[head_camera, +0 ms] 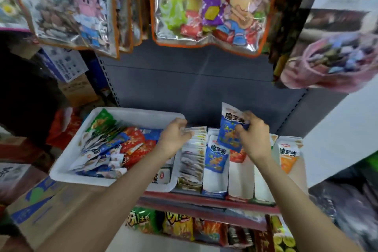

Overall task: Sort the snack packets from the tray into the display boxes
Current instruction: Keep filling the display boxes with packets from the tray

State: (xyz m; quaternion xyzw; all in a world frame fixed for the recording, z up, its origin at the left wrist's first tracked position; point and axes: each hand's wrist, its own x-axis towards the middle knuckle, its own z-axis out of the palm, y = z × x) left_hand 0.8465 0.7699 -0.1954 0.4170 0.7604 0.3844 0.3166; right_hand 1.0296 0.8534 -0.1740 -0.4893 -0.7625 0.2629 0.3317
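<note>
The right hand (253, 137) pinched a blue packet (231, 129) upright above the blue display box (214, 172), apart from the white tray (67, 161) on the shelf. The left hand (176, 135), fingers curled, seemed to touch the packets in the neighbouring box (192, 161), though blur hid any grip. Placing was under way; next the packet needed lowering into its matching row.

1 head view, close, facing down at shelf (204, 202)
</note>
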